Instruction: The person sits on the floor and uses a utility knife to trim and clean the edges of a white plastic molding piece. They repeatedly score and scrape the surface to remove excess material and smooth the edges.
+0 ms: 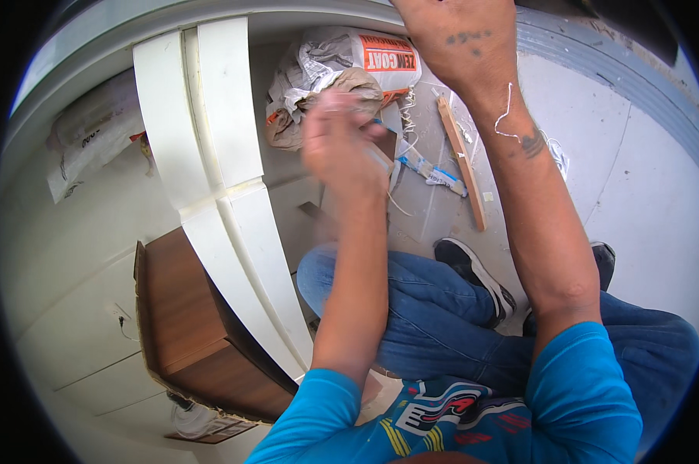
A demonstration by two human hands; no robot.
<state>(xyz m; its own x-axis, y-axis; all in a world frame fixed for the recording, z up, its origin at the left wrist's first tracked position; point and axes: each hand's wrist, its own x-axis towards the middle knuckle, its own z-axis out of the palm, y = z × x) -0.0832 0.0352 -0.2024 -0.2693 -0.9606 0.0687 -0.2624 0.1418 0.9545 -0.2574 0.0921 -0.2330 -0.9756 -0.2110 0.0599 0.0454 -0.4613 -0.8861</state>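
My left hand (340,147) is raised in the middle of the view, its fingers smeared by motion, so what it holds, if anything, does not show. Behind it on the floor lie crumpled white and brown sacks (318,66). My right hand (462,39) reaches up to the top edge, where its fingers are cut off from view. A thin white curled shaving (508,116) clings to my right wrist. Between my arms a wooden strip (463,166) lies on the floor beside a blue and white wrapped piece (434,172).
A white upright frame (230,155) with a groove stands at my left. Past it are a brown wooden board structure (183,298) and a white sack (102,139). Several pale shavings (410,116) lie near the sacks. A grey metal track (635,100) runs along the upper right. My shoe (477,278) rests below the wooden strip.
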